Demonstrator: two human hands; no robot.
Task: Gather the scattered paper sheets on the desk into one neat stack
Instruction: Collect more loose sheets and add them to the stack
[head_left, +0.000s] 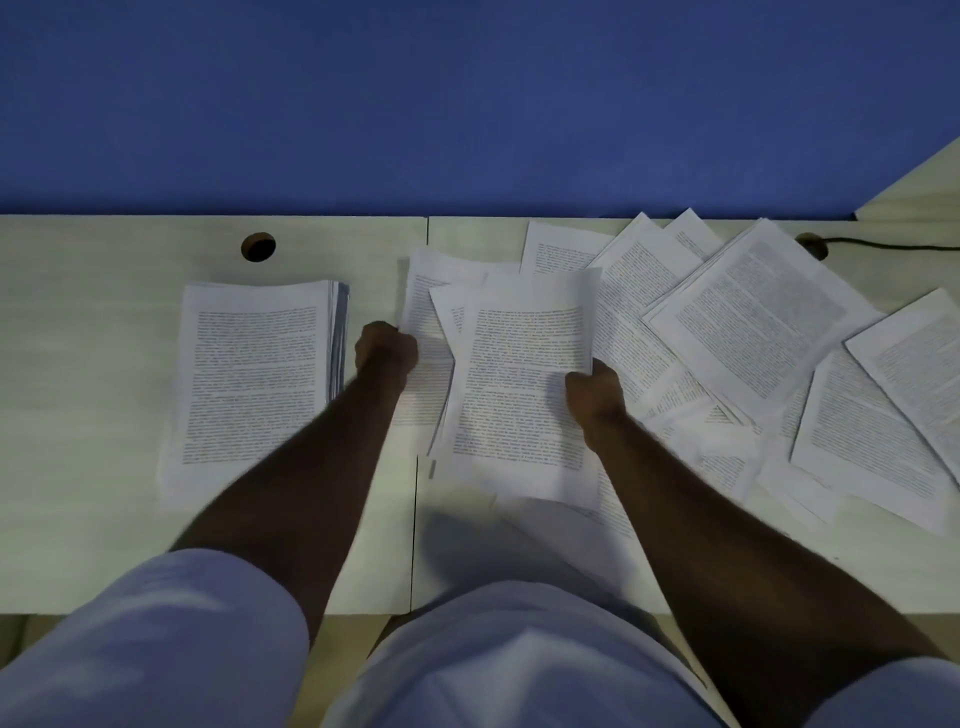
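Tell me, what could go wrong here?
The left hand and right hand hold only the side edges of a loose bundle of printed white sheets, so some might slip out. Carrying it to the squared stack of printed paper could nudge that stack crooked, or disturb the overlapping scattered sheets.

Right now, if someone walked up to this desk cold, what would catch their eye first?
Probably the fan of loose printed sheets sprawled across the right half of the desk, overlapping at all angles. In the middle, both hands are gripping a bundle of pages: the left hand at its left edge, the right hand at its right. On the left lies a tidy stack, under a blue wall.
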